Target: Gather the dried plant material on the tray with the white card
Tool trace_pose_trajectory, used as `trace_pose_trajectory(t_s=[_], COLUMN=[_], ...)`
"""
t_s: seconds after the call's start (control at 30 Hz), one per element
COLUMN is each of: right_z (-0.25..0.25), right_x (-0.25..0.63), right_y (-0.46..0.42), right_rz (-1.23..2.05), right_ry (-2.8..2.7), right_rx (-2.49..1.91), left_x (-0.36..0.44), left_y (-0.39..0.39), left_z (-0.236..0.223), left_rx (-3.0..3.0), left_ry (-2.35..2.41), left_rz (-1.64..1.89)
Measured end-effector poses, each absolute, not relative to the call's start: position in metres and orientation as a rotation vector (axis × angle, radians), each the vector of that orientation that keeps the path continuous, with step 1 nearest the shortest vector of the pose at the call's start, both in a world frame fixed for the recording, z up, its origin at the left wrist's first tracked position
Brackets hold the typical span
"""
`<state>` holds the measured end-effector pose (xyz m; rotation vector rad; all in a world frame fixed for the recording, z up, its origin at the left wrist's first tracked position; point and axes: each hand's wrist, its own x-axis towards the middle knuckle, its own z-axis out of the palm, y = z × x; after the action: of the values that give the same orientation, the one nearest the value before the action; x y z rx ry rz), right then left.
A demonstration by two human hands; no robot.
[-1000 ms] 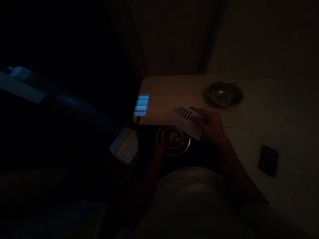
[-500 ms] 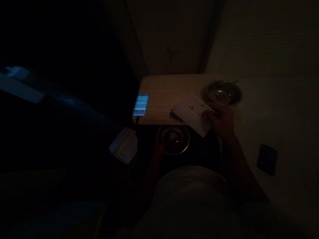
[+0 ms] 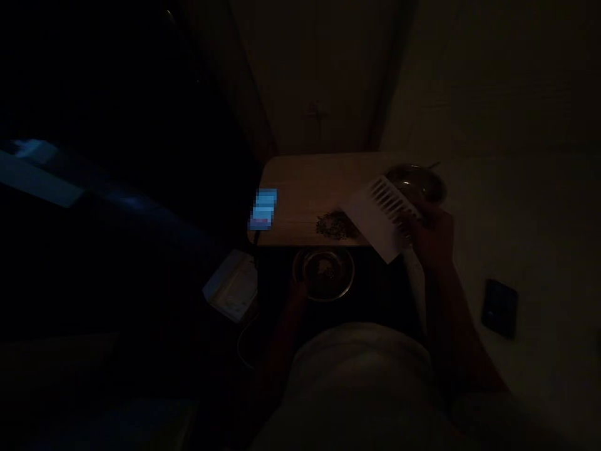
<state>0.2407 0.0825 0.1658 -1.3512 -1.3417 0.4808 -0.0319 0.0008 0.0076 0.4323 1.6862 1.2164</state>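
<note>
The scene is very dim. My right hand (image 3: 434, 238) is closed on a flat white card with a row of slots (image 3: 370, 216), held tilted over the front edge of a small wooden table (image 3: 293, 188). Beside the card's lower left edge lies a loose pile of small dark bits (image 3: 334, 225), too dark to name. My left hand (image 3: 300, 289) grips the left rim of a shiny metal bowl (image 3: 351, 282), just below the table's front edge. Something pale and dark sits inside this bowl, its kind unclear.
A second metal bowl (image 3: 439, 181) with a handle sticking out stands at the table's back right, partly behind the card. A lit, blurred screen (image 3: 263, 208) is at the left edge. A pale box (image 3: 233, 285) lies lower left; a dark rectangular object (image 3: 500, 308) lies right.
My right hand has moved slightly right and turned the card, so its slots show as long openings. More of the dark pile is uncovered. My left hand still holds the bowl.
</note>
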Motion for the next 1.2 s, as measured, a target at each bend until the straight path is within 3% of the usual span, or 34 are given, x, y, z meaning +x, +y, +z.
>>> trace_pose_trajectory(t_s=[0.53, 0.97, 1.2], right_z=[0.163, 0.151, 0.152], right_x=[0.253, 0.266, 0.267], right_y=[0.083, 0.087, 0.083], right_rz=[0.398, 0.354, 0.375], right_ry=[-1.194, -1.201, -1.199], right_rx=[-1.391, -1.442, -1.429], left_x=[-0.035, -0.037, -0.039], left_y=[0.004, -0.002, -0.004], left_z=[-0.003, 0.014, 0.004], left_rx=[0.375, 0.138, 0.125], left_ry=[1.787, 1.426, 1.520], left_rz=[1.130, 1.105, 1.143])
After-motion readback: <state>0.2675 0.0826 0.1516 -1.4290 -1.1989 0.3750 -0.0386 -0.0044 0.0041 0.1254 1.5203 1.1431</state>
